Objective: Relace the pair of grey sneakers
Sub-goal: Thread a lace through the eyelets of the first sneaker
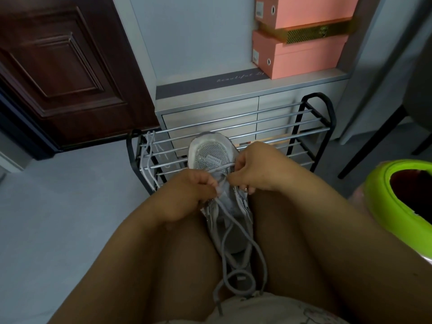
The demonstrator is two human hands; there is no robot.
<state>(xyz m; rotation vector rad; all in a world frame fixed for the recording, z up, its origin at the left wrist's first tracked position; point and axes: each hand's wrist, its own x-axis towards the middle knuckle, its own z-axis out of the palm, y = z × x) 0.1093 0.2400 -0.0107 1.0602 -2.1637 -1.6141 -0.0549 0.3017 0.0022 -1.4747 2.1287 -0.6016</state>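
Grey sneaker wedged between knees, toe pointing away, left hand and right hand fingers curled, pinching grey lace at eyelets, lace ends trailing toward lap

The sneaker is pale grey and white, with a silvery mesh toe panel and a small white label; its shoelace is mid grey. A second lace, light grey, hangs on the shoe rack, whose end frames are black and rails silver. The shoeboxes are salmon pink, with a gold perforated band between them. The door is dark reddish brown. The bin has a lime-green rim and dark red inside. The floor is grey-blue.
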